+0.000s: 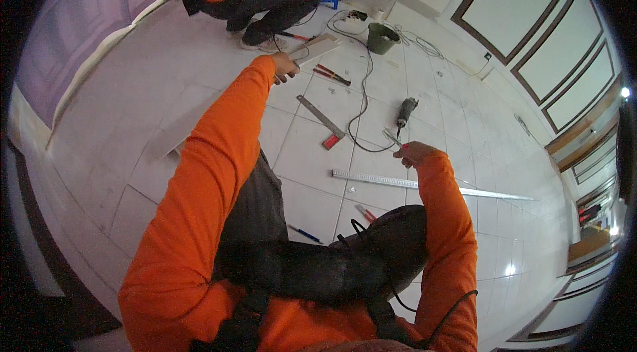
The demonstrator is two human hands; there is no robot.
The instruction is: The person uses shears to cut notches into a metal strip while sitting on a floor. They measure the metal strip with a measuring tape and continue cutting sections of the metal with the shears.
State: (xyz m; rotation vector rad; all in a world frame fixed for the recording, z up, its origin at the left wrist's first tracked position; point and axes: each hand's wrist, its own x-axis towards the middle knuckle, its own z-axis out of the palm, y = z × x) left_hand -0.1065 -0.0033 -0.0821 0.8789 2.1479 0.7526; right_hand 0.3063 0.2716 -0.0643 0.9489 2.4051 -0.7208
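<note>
Pale strip (pixel 320 51) held in closed left grip (pixel 284 69), long axis slanting forward-right from it. Slim tool (pixel 393 138) pinched in right grip (pixel 417 152), tip pointing forward-left. Markings on long ruler (pixel 375 179), bodyward of right grip, too small to be read.

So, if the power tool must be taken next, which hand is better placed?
Probably the right hand: nearer the power tool, though holding a slim tool; the left hand is farther, at the pale board.
</note>
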